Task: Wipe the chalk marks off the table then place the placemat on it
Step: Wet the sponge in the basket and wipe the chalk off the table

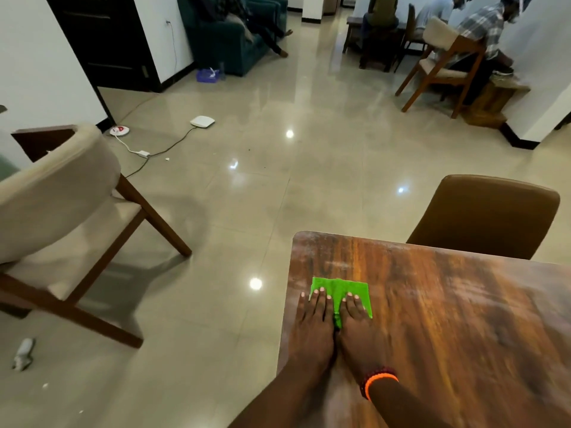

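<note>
Both hands lie flat, side by side, near the table's (432, 319) left edge: the left hand (313, 329) and the right hand (360, 332), fingers straight, press down on a green cloth (338, 291). Beyond the cloth, faint whitish chalk smears (333, 261) show toward the far left corner. A brown chair (485, 214) stands behind the far edge, with a beige chair (61, 211) on the floor well to the left.

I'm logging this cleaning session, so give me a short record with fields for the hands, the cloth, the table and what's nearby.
left hand: flat, pressing on the cloth
right hand: flat beside it, also on the cloth; orange bracelet at the wrist
green cloth: spread near the table's left edge
wooden table: whitish chalk smears past the cloth
placemat: not in view
nearby: brown chair at the far side
</note>
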